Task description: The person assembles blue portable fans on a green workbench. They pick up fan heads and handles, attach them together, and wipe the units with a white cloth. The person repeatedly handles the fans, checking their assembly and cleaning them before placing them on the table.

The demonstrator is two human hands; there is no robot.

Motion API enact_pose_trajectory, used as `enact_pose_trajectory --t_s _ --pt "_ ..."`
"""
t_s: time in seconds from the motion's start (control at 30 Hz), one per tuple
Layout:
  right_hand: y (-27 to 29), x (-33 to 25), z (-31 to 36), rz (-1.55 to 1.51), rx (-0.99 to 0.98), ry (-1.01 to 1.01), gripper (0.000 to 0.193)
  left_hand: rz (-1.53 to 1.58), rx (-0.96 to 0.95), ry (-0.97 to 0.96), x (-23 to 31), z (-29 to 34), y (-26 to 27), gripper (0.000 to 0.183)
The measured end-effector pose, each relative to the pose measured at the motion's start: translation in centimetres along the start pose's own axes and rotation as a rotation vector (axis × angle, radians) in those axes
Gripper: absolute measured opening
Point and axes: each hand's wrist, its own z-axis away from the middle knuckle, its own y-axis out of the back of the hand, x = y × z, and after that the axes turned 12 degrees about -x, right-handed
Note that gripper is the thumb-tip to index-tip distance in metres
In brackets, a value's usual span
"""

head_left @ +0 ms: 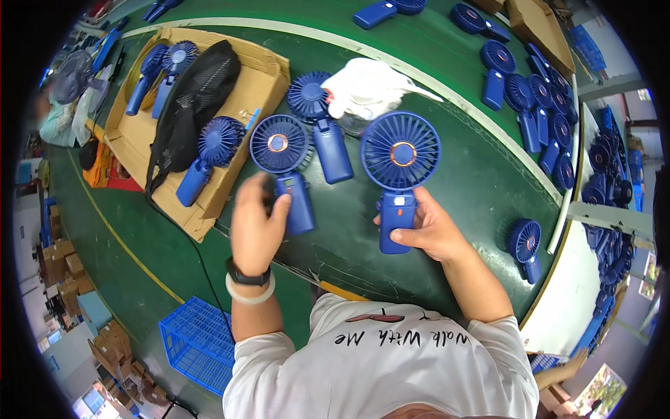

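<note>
My right hand (436, 227) holds a blue handheld fan (399, 220) upright by its handle, thumb across the front, round grille (401, 151) facing me. My left hand (258, 227), slightly blurred, is beside the handle of a second blue fan (299, 206). Its thumb tip is at that handle's left edge, the fingers are apart from the thumb, and nothing shows between them. Just behind lies a third blue fan (332, 150), its head partly under a white plastic bag (370, 87).
On the left, a cardboard tray (269, 66) holds several blue fans and a black mesh bag (199, 91). Many blue fans (537, 105) lie along the table's right side; a single fan (525, 244) is nearer me. A blue plastic crate (199, 342) stands on the floor at lower left.
</note>
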Motion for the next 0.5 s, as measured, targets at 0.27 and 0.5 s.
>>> enact_pose_trajectory --t_s 0.27,0.5 --pt "-1.2 -0.4 0.0 -0.052 -0.26 0.066 0.071 0.828 -0.503 -0.276 7.2 3.7 -3.3 0.048" --pt "3.7 -6.8 0.2 1.278 0.051 0.406 0.033 1.342 -0.418 -0.044 5.8 4.0 -3.4 0.044"
